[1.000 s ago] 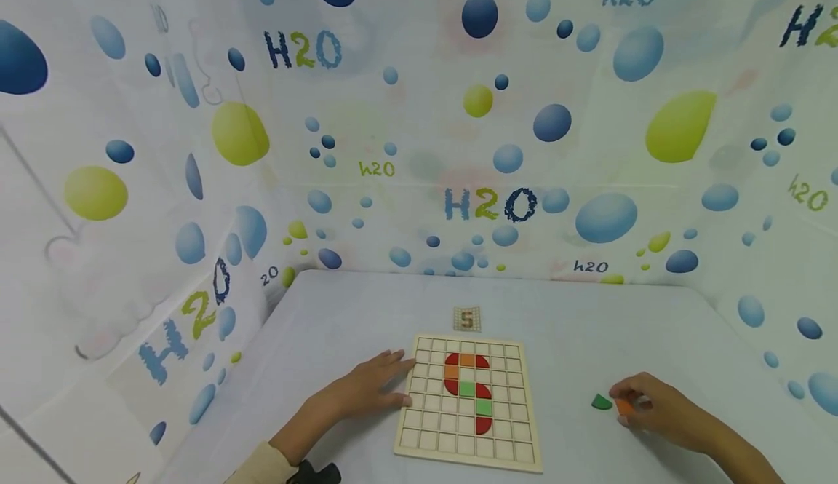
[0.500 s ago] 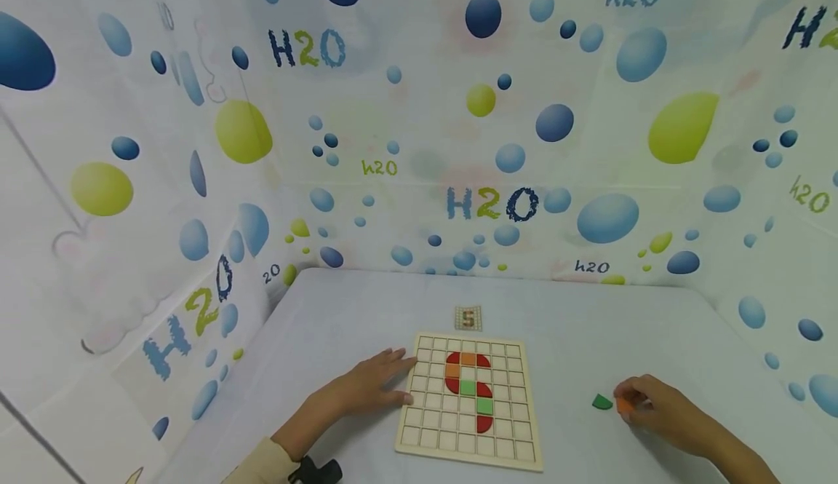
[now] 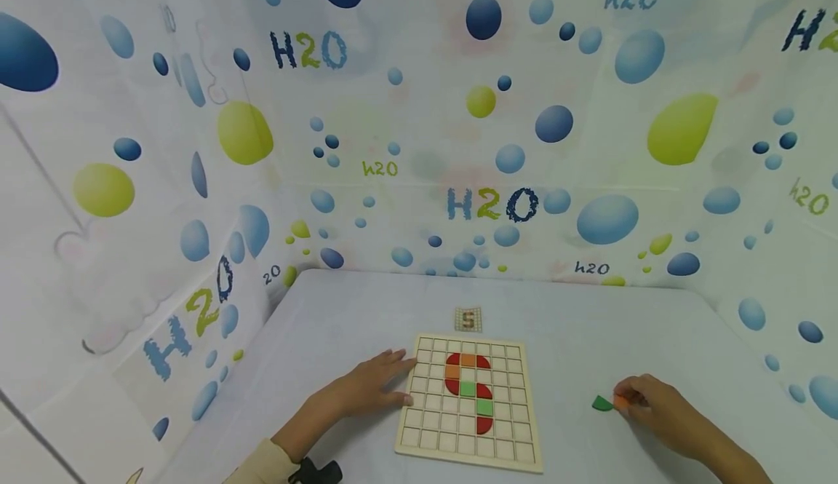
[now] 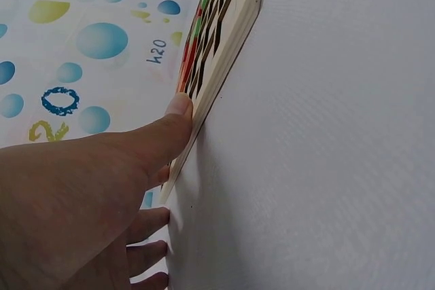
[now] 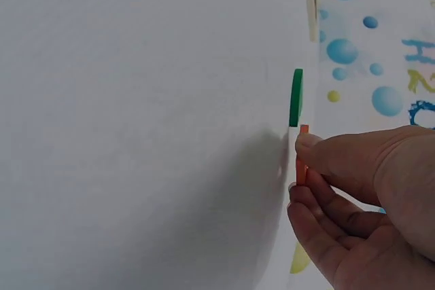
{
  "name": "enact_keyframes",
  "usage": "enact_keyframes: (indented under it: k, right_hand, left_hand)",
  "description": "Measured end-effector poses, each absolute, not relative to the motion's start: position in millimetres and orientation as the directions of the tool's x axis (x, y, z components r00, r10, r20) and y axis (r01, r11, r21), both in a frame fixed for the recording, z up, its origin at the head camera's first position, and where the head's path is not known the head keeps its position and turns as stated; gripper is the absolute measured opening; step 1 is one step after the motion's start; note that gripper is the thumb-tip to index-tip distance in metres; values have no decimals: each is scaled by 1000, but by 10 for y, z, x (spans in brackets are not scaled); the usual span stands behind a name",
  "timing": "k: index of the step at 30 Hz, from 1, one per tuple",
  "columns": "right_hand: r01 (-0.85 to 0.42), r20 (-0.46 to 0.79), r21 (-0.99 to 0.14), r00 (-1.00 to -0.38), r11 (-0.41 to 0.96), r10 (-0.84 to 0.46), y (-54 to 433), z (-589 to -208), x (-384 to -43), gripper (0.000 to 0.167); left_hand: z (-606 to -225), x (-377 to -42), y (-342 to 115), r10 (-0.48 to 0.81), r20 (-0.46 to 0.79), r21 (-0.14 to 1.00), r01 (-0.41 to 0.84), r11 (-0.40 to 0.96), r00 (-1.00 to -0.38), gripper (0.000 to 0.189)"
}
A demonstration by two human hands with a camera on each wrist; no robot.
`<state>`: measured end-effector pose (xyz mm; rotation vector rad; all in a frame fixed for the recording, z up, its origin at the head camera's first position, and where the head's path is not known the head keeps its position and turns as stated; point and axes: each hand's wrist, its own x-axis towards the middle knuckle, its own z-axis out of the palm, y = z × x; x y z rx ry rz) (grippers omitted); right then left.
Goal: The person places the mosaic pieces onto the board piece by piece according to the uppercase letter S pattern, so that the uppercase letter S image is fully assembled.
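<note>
My right hand (image 3: pixel 661 407) pinches a small orange tile (image 5: pixel 302 161) between thumb and fingers at the right of the table. Just left of it, a green quarter-round tile (image 3: pixel 601 403) lies on the cloth. My left hand (image 3: pixel 366 386) touches the left edge of a wooden grid board (image 3: pixel 435 440), thumb and fingertips along its frame, as the left wrist view also shows. Set in the board's cells, red rounded tiles (image 3: pixel 484 425), orange square tiles (image 3: pixel 468 359) and light green square tiles (image 3: pixel 484 407) form an S-like shape.
Behind the board lies a small pattern card (image 3: pixel 468 319) with an S on a grid. A white cloth covers the table (image 3: pixel 556 316). Printed curtains (image 3: pixel 406 105) stand behind it and at both sides. A black strap or device (image 3: pixel 316 471) sits by the left wrist.
The orange tile in my right hand has shifted slightly left and up, close against the green tile, which is a little turned. The left hand and the board stay in place.
</note>
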<state>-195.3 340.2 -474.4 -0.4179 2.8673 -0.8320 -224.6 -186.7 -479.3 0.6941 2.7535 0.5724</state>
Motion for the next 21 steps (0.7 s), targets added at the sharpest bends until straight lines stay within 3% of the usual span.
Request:
enact_keyframes:
  k: [6,15,21]
  right_hand:
    - [-241,4,-546,-958,803,-285,3207,-4684,-1986,24]
    - [-277,58,-558,-953,782,-296,2535,-4626,-1989,23]
    - [-267,18,-593,-948,759,-319,2046,-4616,-1989,23]
  left_hand:
    - [-4792,-2243,-1865,497,-133,428,402,809,-858,80]
    - [-4801,-2248,-1869,494,-130,422,403,812,-860,79]
    - [-4796,-2253,-1861,488,-141,429,391,814,-861,78]
